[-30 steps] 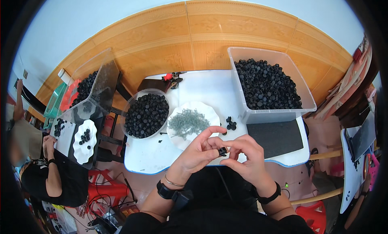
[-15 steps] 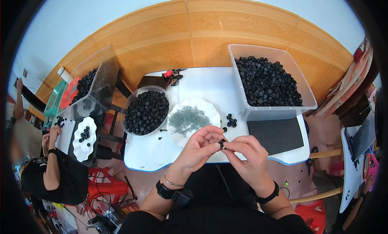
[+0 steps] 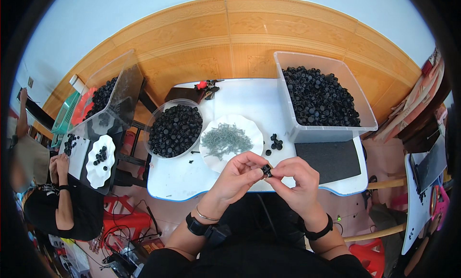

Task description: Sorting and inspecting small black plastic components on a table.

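Close to the table's front edge, my left hand [image 3: 238,176] pinches a small black plastic part [image 3: 266,170] between thumb and fingers. The fingertips of my right hand [image 3: 298,181] are closed on the same part from the other side. Just beyond my hands lies a white scalloped plate [image 3: 257,134] bearing a heap of thin greenish-grey metal pins or screws [image 3: 225,141]. To the plate's right, several loose black plastic pieces [image 3: 276,142] rest on the white table [image 3: 240,95]. Fine detail of the held part is hidden by my fingers.
A round clear tub [image 3: 152,153] of black caps stands left of the plate. At the back right is a large clear bin [image 3: 331,133] of black ring-like pieces, behind a dark mat [image 3: 329,160]. Another person [image 3: 60,206] works at a side table on the left. Red stools flank me.
My hands stay together on the black part, with the fingers slightly shifted and the part tilted differently. At the left, the other person's hands have drawn closer together.
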A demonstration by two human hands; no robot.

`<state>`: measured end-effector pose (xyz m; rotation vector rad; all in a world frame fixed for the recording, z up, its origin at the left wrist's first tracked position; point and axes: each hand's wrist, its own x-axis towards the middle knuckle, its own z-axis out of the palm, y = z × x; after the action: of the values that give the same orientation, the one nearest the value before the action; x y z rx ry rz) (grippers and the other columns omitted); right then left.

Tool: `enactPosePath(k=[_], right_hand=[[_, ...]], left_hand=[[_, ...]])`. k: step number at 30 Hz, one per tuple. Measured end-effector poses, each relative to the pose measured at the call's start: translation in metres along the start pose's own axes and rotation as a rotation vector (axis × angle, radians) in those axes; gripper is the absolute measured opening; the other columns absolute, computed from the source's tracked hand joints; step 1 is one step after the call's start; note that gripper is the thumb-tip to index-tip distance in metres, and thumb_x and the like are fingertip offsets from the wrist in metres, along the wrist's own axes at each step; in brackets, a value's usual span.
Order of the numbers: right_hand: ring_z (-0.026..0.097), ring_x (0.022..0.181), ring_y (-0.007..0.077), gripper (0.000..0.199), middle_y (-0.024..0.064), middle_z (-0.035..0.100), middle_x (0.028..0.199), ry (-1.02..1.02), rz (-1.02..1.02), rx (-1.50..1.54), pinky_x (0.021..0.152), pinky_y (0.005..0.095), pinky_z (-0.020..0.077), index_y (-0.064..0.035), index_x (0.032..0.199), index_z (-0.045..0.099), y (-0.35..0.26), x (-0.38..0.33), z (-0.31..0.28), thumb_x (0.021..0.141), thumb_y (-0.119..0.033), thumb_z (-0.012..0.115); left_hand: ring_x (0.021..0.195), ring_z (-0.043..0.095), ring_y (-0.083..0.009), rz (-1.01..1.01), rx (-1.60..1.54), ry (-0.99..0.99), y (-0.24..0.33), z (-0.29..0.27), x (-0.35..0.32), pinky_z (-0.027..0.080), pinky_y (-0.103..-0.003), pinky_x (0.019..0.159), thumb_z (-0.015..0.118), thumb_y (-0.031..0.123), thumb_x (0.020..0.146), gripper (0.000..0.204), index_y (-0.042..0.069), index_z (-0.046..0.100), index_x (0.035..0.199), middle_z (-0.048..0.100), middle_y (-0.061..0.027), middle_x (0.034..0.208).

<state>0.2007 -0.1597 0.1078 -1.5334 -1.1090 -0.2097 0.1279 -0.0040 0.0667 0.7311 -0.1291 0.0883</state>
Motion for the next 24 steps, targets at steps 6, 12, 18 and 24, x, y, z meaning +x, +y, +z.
enactPosePath(k=[6,12,18,24], right_hand=[[0.064,0.064,0.0124,0.021,0.0078,0.063,0.080,0.019,0.030,0.030,0.056,0.0222,0.0513,-0.0029,0.083,0.064,-0.0028,0.0000,0.0028,0.067,0.002,0.076],[0.064,0.064,0.0136,0.021,0.0083,0.063,0.079,0.020,0.012,0.010,0.056,0.0231,0.0514,-0.0032,0.081,0.064,-0.0043,0.0007,0.0026,0.066,0.001,0.078],[0.065,0.066,0.0153,0.020,0.0090,0.065,0.079,-0.001,-0.060,-0.020,0.056,0.0236,0.0505,-0.0028,0.078,0.064,-0.0007,-0.0008,-0.0016,0.065,-0.003,0.079],[0.060,0.061,0.0117,0.028,0.0061,0.061,0.078,-0.055,0.037,0.060,0.054,0.0227,0.0487,-0.0048,0.090,0.065,-0.0056,0.0004,-0.0032,0.066,-0.006,0.080]], left_hand=[[0.093,0.060,-0.0131,-0.009,-0.014,-0.010,0.0006,0.0007,-0.0006,0.049,-0.027,0.085,0.062,0.001,0.084,0.019,0.002,0.059,0.103,0.062,-0.0070,0.100],[0.092,0.060,-0.0135,0.018,0.016,-0.033,0.0016,0.0001,0.0001,0.049,-0.028,0.085,0.063,-0.001,0.083,0.018,0.002,0.059,0.101,0.062,-0.0076,0.100],[0.087,0.059,-0.0160,0.023,0.068,-0.021,0.0021,0.0015,-0.0006,0.049,-0.027,0.078,0.068,0.007,0.081,0.017,0.003,0.060,0.095,0.060,-0.0095,0.094],[0.090,0.059,-0.0128,-0.013,-0.043,-0.107,0.0053,0.0028,-0.0014,0.048,-0.026,0.082,0.062,-0.003,0.081,0.016,0.001,0.060,0.097,0.061,-0.0073,0.097]])
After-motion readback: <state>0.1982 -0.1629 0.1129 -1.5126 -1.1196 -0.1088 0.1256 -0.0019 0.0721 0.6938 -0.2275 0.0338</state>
